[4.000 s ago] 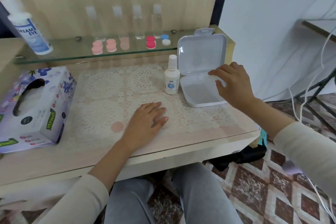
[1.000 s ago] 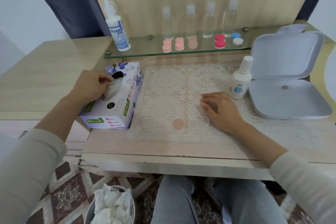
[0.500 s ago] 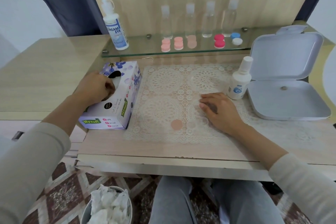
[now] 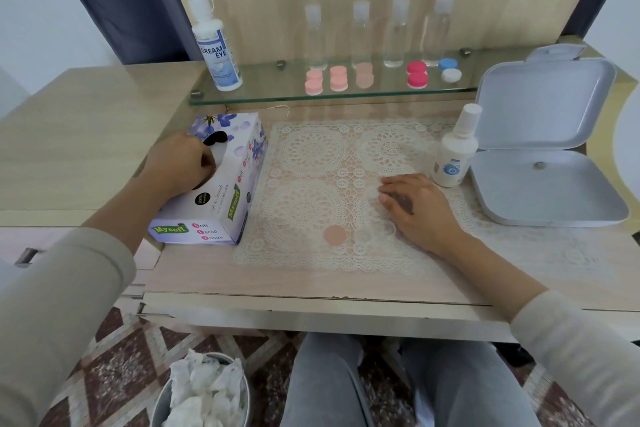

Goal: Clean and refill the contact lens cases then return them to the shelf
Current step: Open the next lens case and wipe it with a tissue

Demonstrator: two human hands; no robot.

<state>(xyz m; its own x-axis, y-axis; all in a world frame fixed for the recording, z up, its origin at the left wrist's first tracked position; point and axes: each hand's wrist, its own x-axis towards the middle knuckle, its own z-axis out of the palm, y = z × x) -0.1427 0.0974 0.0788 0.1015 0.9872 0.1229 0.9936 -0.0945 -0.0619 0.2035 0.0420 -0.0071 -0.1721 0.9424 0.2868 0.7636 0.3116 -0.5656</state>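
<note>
Contact lens case (image 4: 362,236), clear plastic with round peach cap (image 4: 335,234) off, sits on white lace mat (image 4: 311,149) by flat, relaxed right hand (image 4: 419,210); left hand (image 4: 180,163) curls into floral tissue box (image 4: 221,204) slot, likely fetching a wipe, grip unconfirmed.

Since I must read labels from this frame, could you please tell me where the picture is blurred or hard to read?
Head view: soft, even light, faint shadows; the clear bottles on the glass shelf look smeared; the tissue box print reads sharply; the clear lens case barely shows against the lace mat.
</note>
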